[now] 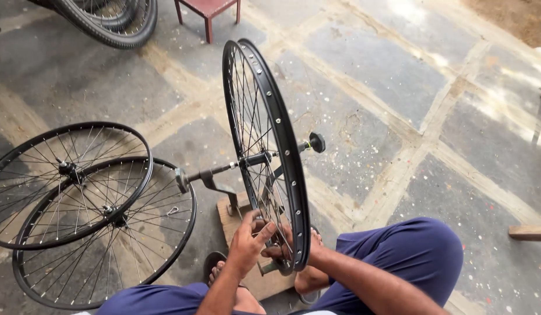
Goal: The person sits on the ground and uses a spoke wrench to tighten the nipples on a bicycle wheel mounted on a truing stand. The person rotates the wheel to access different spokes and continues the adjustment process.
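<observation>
A black spoked bicycle rim (pixel 280 125) stands upright on a metal truing stand (pixel 215 179), its axle ending in a black knob (pixel 316 142). My left hand (pixel 248 242) reaches in from the left side and its fingers pinch the spokes near the bottom of the rim. My right hand (pixel 279 251) sits behind the spokes on the other side, closed on something small at the rim's lower edge; what it holds is hidden. The stand rests on a wooden board (pixel 264 283) between my feet.
Two more black spoked wheels (pixel 78 204) lie flat and overlapping on the stone floor at the left. A tyred wheel (pixel 116 23) is at the top left, next to a red stool (pixel 207 11). My knees in blue trousers (pixel 410 256) frame the board.
</observation>
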